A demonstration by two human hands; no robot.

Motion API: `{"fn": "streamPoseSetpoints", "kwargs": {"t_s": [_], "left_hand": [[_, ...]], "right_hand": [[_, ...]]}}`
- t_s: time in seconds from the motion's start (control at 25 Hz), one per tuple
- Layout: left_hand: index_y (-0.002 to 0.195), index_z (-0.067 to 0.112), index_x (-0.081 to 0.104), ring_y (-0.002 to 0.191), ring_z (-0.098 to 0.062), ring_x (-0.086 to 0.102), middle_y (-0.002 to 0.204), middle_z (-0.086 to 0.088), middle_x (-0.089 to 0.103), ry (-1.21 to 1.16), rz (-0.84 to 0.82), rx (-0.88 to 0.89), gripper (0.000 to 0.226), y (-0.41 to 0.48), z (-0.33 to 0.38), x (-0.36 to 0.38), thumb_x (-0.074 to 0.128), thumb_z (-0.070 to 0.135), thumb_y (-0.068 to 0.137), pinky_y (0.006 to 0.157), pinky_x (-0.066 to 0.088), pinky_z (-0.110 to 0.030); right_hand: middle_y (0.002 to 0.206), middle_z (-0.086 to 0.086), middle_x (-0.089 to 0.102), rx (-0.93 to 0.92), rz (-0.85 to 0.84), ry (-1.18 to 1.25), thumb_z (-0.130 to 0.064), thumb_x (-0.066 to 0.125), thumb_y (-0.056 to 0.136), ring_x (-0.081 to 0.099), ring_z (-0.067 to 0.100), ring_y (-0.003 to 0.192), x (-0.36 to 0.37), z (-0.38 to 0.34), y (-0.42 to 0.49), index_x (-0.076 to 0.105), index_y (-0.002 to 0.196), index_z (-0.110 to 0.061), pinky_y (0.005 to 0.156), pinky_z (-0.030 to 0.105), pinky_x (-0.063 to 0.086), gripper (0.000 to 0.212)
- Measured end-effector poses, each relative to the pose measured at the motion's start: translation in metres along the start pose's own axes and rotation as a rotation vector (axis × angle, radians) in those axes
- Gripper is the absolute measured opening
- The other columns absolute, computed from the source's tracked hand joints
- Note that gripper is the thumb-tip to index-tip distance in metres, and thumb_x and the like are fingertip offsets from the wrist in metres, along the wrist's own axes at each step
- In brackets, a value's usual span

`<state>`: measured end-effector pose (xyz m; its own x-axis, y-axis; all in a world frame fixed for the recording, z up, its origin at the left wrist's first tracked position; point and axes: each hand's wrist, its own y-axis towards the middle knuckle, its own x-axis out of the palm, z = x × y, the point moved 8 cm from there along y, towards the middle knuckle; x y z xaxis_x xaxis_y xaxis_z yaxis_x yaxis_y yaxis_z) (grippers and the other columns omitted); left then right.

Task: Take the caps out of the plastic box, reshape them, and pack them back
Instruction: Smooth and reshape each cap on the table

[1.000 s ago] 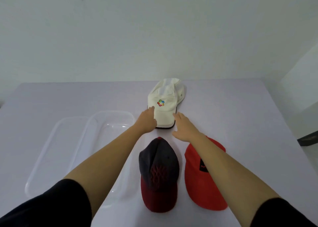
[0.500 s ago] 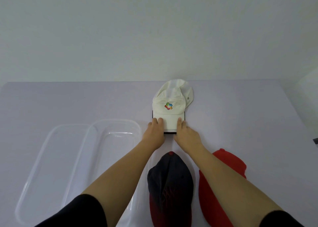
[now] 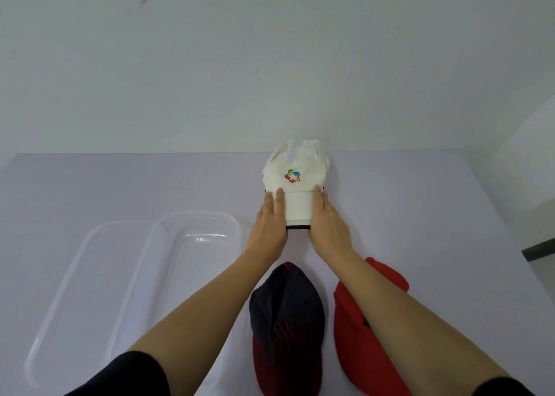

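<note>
Slid further over the white cap's (image 3: 295, 179) brim since earlier, left hand (image 3: 270, 224) and right hand (image 3: 327, 224) flat, pressing, not clenched; beyond navy cap (image 3: 286, 311) and red cap (image 3: 360, 329), right of empty plastic box (image 3: 192, 245); reshaping underway, packing pending.

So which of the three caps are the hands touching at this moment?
The white cap with the coloured logo, farthest from the person. Both hands lie flat on the sides of its brim. The dark navy cap and the red cap lie untouched, nearer the person.
</note>
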<state>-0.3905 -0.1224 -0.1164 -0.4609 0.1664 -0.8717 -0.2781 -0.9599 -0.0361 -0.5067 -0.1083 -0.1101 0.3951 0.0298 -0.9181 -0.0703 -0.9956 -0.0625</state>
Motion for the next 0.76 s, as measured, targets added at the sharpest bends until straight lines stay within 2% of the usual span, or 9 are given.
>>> {"fn": "streamPoseSetpoints", "kwargs": {"t_s": [0.08, 0.16, 0.24, 0.36, 0.44, 0.56, 0.6, 0.72, 0.76], "left_hand": [[0.149, 0.008, 0.005, 0.125, -0.038, 0.042, 0.154, -0.022, 0.018, -0.065, 0.040, 0.006, 0.077, -0.007, 0.005, -0.015, 0.054, 0.014, 0.090, 0.099, 0.042, -0.043], [0.150, 0.013, -0.001, 0.131, -0.036, 0.037, 0.157, -0.019, 0.009, -0.123, 0.065, 0.020, 0.083, -0.016, 0.014, -0.030, 0.056, 0.023, 0.090, 0.101, 0.041, -0.044], [0.150, 0.018, -0.010, 0.142, -0.034, 0.023, 0.159, -0.016, 0.000, -0.198, 0.090, 0.056, 0.080, -0.028, 0.027, -0.041, 0.048, 0.021, 0.094, 0.107, 0.036, -0.045], [0.146, 0.024, -0.017, 0.148, -0.026, 0.007, 0.160, -0.010, -0.005, -0.357, 0.090, 0.090, 0.075, -0.049, 0.043, -0.049, 0.039, 0.013, 0.098, 0.115, 0.025, -0.039], [0.148, 0.027, -0.013, 0.146, -0.020, 0.017, 0.160, -0.002, 0.008, -0.521, 0.065, 0.070, 0.070, -0.062, 0.054, -0.049, 0.035, 0.011, 0.099, 0.116, 0.024, -0.030], [0.150, 0.026, -0.002, 0.125, -0.004, 0.038, 0.141, 0.014, 0.029, -0.629, 0.104, 0.056, 0.061, -0.080, 0.069, -0.052, 0.032, 0.011, 0.101, 0.096, 0.030, -0.001], [0.150, 0.026, -0.002, 0.123, -0.006, 0.040, 0.141, 0.013, 0.029, -0.610, 0.098, 0.066, 0.062, -0.083, 0.072, -0.052, 0.032, 0.010, 0.101, 0.095, 0.032, -0.002], [0.151, 0.022, -0.003, 0.129, -0.026, 0.044, 0.155, -0.007, 0.026, -0.405, 0.069, 0.102, 0.071, -0.084, 0.064, -0.054, 0.039, 0.007, 0.096, 0.103, 0.039, -0.029], [0.151, 0.019, 0.000, 0.129, -0.030, 0.044, 0.155, -0.011, 0.027, -0.326, 0.088, 0.119, 0.072, -0.084, 0.062, -0.058, 0.041, 0.005, 0.094, 0.101, 0.040, -0.032]], "right_hand": [[0.155, 0.022, 0.013, -0.056, 0.064, -0.005, -0.013, 0.052, 0.092, 0.033, 0.035, 0.136, -0.016, -0.011, -0.010, -0.001, 0.148, -0.005, 0.101, 0.046, 0.043, 0.078], [0.156, 0.023, 0.010, -0.110, 0.120, 0.042, -0.016, 0.055, 0.091, 0.023, 0.036, 0.141, -0.032, -0.023, -0.021, -0.001, 0.148, -0.006, 0.107, 0.049, 0.038, 0.081], [0.158, 0.019, 0.003, -0.134, 0.129, 0.165, -0.013, 0.052, 0.093, 0.016, 0.034, 0.144, -0.045, -0.031, -0.033, -0.004, 0.149, -0.010, 0.109, 0.047, 0.033, 0.080], [0.159, 0.008, -0.001, -0.151, 0.076, 0.408, -0.007, 0.044, 0.095, 0.017, 0.026, 0.144, -0.054, -0.036, -0.054, -0.007, 0.149, -0.018, 0.114, 0.042, 0.027, 0.075], [0.157, -0.003, 0.008, -0.112, 0.000, 0.626, -0.007, 0.040, 0.097, 0.022, 0.015, 0.141, -0.055, -0.038, -0.067, -0.008, 0.148, -0.022, 0.115, 0.032, 0.023, 0.072], [0.142, -0.014, 0.019, -0.107, -0.070, 0.784, -0.009, 0.038, 0.099, 0.027, 0.004, 0.129, -0.058, -0.045, -0.085, -0.005, 0.148, -0.024, 0.109, 0.021, 0.022, 0.068], [0.145, -0.012, 0.018, -0.131, -0.045, 0.776, -0.007, 0.040, 0.098, 0.026, 0.005, 0.131, -0.061, -0.045, -0.089, -0.003, 0.149, -0.025, 0.111, 0.023, 0.023, 0.068], [0.157, 0.005, 0.007, -0.205, 0.092, 0.607, 0.005, 0.044, 0.091, 0.022, 0.019, 0.141, -0.071, -0.029, -0.098, 0.011, 0.148, -0.030, 0.115, 0.040, 0.027, 0.074], [0.157, 0.007, 0.004, -0.203, 0.105, 0.560, 0.007, 0.044, 0.089, 0.022, 0.022, 0.141, -0.074, -0.024, -0.101, 0.015, 0.148, -0.032, 0.114, 0.043, 0.030, 0.076]]}}
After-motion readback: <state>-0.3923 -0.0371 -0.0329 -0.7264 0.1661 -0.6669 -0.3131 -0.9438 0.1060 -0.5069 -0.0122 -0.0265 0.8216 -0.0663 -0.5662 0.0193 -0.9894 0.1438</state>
